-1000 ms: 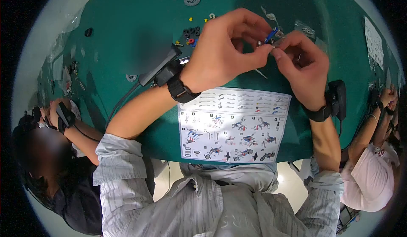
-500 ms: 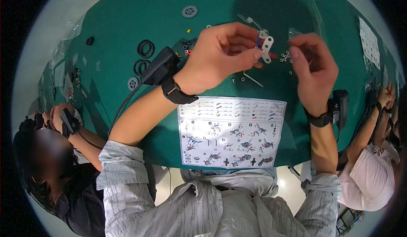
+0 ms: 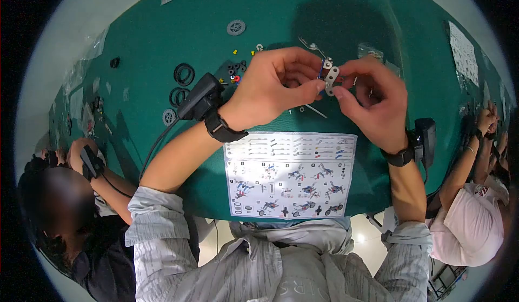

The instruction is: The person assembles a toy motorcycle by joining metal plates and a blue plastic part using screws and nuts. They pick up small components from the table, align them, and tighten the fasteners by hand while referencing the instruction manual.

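Between thumb and fingers, my left hand [image 3: 281, 86] holds a small assembly [image 3: 332, 80] of a white perforated plate with blue and red parts. A thin metal piece [image 3: 311, 45] sticks out at its upper left. My right hand [image 3: 376, 96] is closed in against the assembly's right side, thumb and fingertips near the white plate; what lies between them is too small to tell. Below the hands a hex key [image 3: 316, 111] rests on the green table [image 3: 281, 121], partly covered by my left hand.
A printed instruction sheet [image 3: 289, 175] lies nearest my body. Black tyres [image 3: 184, 74], a grey wheel [image 3: 235, 27], another grey wheel [image 3: 169, 117] and small black, yellow and red parts are at the left. Clear bags [image 3: 370, 52] lie behind my right hand. Other people sit at both sides.
My right hand has moved left and down to meet the assembly, and its fingers have closed in. My left hand with the assembly has shifted slightly down and left. The view has shifted a little.
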Tool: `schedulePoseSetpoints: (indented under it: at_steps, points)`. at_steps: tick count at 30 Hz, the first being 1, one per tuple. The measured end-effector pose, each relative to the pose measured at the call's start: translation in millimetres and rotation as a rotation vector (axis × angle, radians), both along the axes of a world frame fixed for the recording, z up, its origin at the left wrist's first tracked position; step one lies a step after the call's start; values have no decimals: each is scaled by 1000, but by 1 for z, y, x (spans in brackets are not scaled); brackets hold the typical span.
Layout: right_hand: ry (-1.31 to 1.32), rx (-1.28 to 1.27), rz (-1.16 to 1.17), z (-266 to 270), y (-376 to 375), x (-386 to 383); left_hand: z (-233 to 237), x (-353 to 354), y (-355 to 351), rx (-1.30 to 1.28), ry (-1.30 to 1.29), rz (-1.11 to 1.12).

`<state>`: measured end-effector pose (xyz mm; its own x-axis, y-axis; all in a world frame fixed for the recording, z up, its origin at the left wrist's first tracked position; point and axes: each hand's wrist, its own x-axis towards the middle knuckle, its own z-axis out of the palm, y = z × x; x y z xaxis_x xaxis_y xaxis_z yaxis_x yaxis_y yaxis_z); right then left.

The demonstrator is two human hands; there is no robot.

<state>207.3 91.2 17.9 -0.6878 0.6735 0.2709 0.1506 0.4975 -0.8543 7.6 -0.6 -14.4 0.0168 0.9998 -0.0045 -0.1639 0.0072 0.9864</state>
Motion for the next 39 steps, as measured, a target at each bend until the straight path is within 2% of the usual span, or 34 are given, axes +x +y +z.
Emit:
schedulePoseSetpoints:
  at_steps: [4, 7, 13, 19, 25, 28, 34, 37, 39]
  points:
    - [-49, -214, 54, -11, 7, 5, 5, 3, -1, -1, 94, -2]
    - [-48, -240, 36, -11, 4, 3, 8, 2, -1, -25, 224, -16]
    - [-30, -273, 11, -16, 1, 1, 7, 5, -2, -25, 266, 6]
    - [-2, -287, -24, -17, -2, 0, 11, 7, -2, 5, 268, 23]
    - [110, -352, -12, -18, 1, -1, -1, 4, 0, 38, 13, 10]
    - [117, -231, -84, -16, 11, 2, 7, 3, 0, 24, -6, 10]
    - [-184, 15, -220, 3, 19, 5, 9, -2, -1, 62, -10, -3]
    - [-216, 228, -158, -3, 24, 7, 6, -3, 0, 94, -77, -2]
    - [-256, 272, -97, -7, 26, 9, 3, -7, 0, 98, -109, -26]
